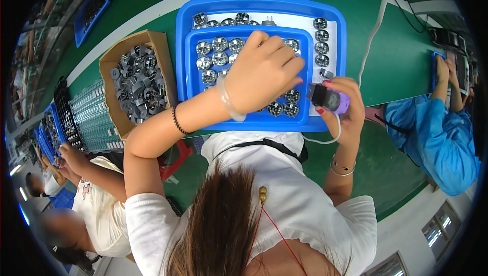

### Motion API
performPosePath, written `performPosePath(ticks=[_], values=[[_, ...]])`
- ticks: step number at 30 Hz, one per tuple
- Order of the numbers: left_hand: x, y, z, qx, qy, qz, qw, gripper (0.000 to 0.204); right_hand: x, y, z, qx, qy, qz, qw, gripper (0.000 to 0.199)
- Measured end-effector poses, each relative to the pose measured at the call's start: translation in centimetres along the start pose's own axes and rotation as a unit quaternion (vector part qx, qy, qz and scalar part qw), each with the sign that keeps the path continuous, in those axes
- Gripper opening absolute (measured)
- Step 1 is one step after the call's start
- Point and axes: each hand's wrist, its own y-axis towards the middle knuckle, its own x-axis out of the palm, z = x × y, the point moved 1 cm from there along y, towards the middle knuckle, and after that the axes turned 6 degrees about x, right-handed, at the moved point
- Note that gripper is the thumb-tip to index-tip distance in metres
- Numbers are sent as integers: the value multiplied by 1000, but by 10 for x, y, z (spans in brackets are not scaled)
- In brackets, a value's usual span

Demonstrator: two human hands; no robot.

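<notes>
- The left hand reaches over the inner blue plastic tray, fingers curled down onto the small round silver metal parts near the tray's 3 o'clock side; whether a part is pinched under the fingertips cannot be told, since the back of the hand covers them
- The right hand is closed around a small purple and black handheld tool, its black head pointing toward 9 o'clock, straight at the left fingertips
- The tool's long axis runs roughly from 3 to 9 o'clock; its head sits just beside the inner tray's right edge, close to the left fingers but apart from them
- A white cable leaves the tool area toward 12 o'clock across the green bench surface
- The inner tray rests in a larger blue plastic tray lined with white, with more silver parts along its 12 and 3 o'clock edges
- An open brown cardboard box of grey metal pieces lies at 9 o'clock of the trays, just beside them
- Open bench shows at 3 o'clock; another person in a blue sleeve works well apart there
</notes>
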Motion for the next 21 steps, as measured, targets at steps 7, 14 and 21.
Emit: performPosePath(ticks=[7,14,21], values=[[11,-20,19,99,-1,-98,990,17,-2,-5,-1,-21,-7,-60,998,41],[2,-16,21,67,-47,-12,997,17,3,-3,-4,-52,-18,-34,998,40],[-2,-16,19,42,-63,-17,997,14,4,-11,1,23,20,24,999,42]])
